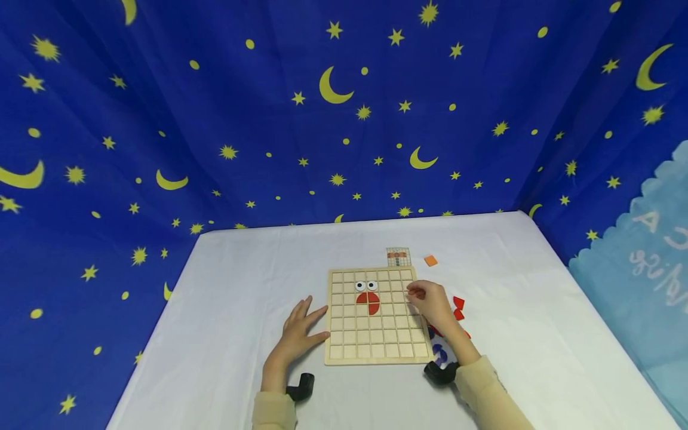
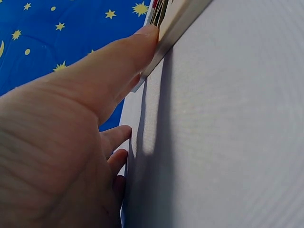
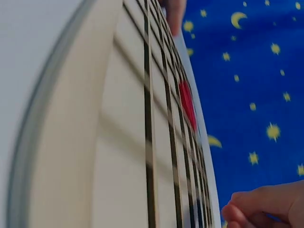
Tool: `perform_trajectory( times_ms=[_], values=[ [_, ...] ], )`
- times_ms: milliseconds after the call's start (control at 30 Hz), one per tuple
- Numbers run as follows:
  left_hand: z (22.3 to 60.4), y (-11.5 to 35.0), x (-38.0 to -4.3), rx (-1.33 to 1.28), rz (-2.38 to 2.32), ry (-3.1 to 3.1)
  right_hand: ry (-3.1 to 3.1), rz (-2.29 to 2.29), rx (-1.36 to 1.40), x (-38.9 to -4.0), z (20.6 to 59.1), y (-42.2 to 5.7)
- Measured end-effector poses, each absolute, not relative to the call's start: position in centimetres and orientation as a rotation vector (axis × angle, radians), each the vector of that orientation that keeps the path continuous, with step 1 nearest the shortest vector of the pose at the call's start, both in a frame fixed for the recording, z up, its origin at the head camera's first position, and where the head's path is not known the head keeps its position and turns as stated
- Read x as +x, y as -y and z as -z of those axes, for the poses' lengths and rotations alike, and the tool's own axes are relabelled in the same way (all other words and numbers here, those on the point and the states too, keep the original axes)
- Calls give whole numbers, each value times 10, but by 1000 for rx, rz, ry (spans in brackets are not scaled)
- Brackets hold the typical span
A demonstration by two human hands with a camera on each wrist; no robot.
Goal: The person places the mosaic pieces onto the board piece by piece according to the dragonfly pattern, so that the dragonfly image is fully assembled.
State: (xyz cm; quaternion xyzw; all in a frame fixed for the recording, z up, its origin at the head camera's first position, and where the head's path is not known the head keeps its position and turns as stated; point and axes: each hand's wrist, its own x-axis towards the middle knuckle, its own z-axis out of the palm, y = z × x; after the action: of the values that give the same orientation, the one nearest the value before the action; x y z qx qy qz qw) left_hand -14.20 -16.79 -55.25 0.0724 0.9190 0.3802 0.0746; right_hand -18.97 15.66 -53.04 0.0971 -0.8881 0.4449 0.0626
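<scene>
A wooden grid board (image 1: 346, 338) lies on the white table. On it are two round eye pieces (image 1: 361, 286) and, just below, red quarter-round pieces (image 1: 373, 309). My left hand (image 1: 297, 329) lies with spread fingers beside the board's left edge; its thumb (image 2: 124, 54) touches that edge in the left wrist view. Over the board's right side is my right hand (image 1: 432, 303), thumb and fingertips drawn together. In the right wrist view its bent fingers (image 3: 259, 202) appear at the lower right. Whether a small piece is between them cannot be made out.
A small pattern card (image 1: 398, 257) lies behind the board, with an orange square (image 1: 431, 260) to its right. Loose red pieces (image 1: 458, 303) and purple pieces (image 1: 439, 355) lie right of the board, partly under the right arm. A blue starry curtain (image 1: 301, 119) hangs behind the table.
</scene>
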Motion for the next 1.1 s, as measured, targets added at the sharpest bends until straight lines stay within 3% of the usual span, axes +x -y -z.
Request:
perform_trajectory(
  times_ms=[533,1100],
  values=[
    [552,166,-142,231,-1151,-2749,2705,-1084,-9,-169,544,-251],
    [553,168,-142,228,-1140,-2755,2682,-1171,-211,-173,556,-243]
  ],
)
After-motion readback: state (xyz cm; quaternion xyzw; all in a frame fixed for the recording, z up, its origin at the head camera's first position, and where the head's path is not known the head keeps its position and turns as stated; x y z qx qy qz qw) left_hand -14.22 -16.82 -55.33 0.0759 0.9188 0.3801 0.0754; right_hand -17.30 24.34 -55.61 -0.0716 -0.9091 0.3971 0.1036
